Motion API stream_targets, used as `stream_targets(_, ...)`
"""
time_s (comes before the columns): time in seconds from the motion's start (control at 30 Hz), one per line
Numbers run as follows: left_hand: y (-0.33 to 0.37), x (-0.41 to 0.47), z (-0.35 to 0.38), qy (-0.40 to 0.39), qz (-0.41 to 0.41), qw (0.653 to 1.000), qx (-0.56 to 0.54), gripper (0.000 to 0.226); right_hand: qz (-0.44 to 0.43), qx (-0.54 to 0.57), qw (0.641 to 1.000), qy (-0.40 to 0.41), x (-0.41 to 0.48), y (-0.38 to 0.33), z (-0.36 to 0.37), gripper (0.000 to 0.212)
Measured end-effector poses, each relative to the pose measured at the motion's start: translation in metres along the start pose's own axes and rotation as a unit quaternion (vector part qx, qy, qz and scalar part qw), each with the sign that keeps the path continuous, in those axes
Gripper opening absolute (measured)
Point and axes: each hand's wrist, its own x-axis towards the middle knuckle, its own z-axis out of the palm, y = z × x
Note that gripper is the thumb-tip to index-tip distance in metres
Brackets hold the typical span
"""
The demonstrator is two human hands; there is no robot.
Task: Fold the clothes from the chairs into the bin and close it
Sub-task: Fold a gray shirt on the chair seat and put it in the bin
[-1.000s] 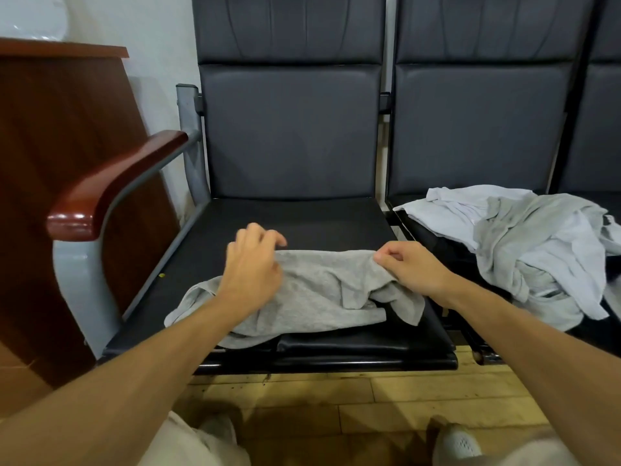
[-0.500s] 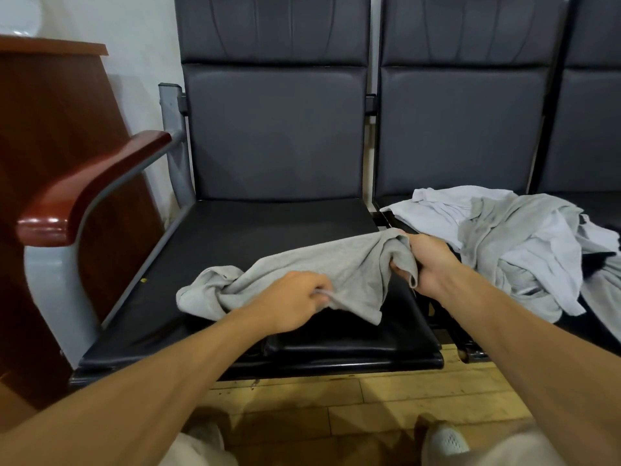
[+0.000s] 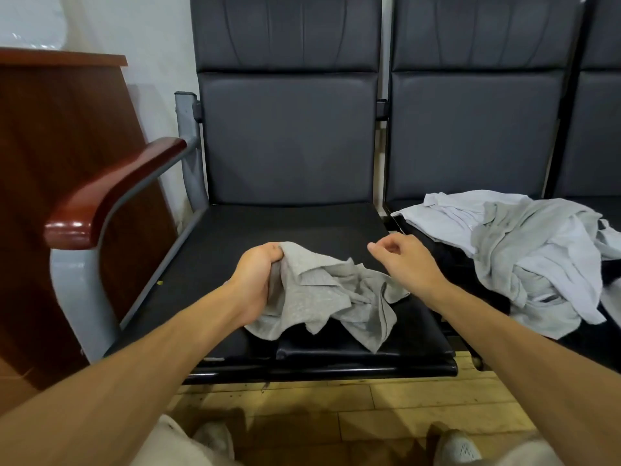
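On chair seat (image 3: pixel 268 227): left hand (image 3: pixel 257 280) fingers (image 3: pixel 274 254) grip grey garment (image 3: pixel 322 290); right hand (image 3: pixel 406 260) fingers (image 3: pixel 378 247) loose, empty, beside.

Fingertips of left hand (image 3: pixel 257 280) are hidden in grey garment (image 3: pixel 322 294) folds. Clothes pile (image 3: pixel 524 250) is cropped at 3 o'clock, right shoe (image 3: pixel 457 447) at 6 o'clock. Yellow speck (image 3: pixel 160 282) at garment's 9 o'clock: possibly debris, too small to be identified.

Back half of my seat (image 3: pixel 285 227) lies bare right up to the backrest (image 3: pixel 289 139), so there's room to reach in there. The grey garment (image 3: pixel 322 297) is bunched along the seat's front edge. The wooden armrest (image 3: pixel 111 193) walls off the left edge, and the clothes pile (image 3: pixel 524 250) crowds the next seat (image 3: pixel 594 206) on the right.
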Motion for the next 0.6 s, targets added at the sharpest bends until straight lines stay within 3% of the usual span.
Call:
stream_targets(0.07, -0.001, 0.001, -0.002, -0.003, -0.029, 0.999, -0.03, 0.037, -0.028, 0.017, 0.998, -0.049, -0.003, -0.008, 0.002, 0.022)
stream_targets(0.23, -0.002, 0.004, -0.005, 0.036, -0.068, 0.994, -0.075, 0.037, -0.034, 0.036, 0.958, -0.283, -0.015, -0.016, 0.011, 0.036)
stream_targets(0.37, -0.001, 0.007, -0.004, 0.042, -0.052, 0.995, -0.079, 0.03, -0.037, 0.021, 0.949, -0.311, -0.018, -0.021, 0.025, 0.027)
stream_targets(0.4, -0.001, 0.006, -0.002, 0.053, -0.028, 0.997, -0.053, 0.025, -0.034, 0.028, 0.95, -0.308, -0.017, -0.023, 0.027, 0.027)
stream_targets(0.47, -0.003, 0.008, 0.0, 0.106, 0.073, 0.986, 0.103, 0.011, -0.01, 0.106, 0.95, -0.295, -0.015, -0.027, 0.028, 0.025)
stream_targets(0.53, -0.002, 0.006, -0.003, 0.173, 0.218, 0.923, 0.266, 0.013, 0.022, 0.202, 0.942, -0.268, -0.012, -0.032, 0.026, 0.022)
stream_targets(0.6, 0.001, 0.001, -0.005, 0.168, 0.313, 0.89, 0.285, 0.015, 0.053, 0.282, 0.929, -0.233, -0.009, -0.036, 0.023, 0.021)
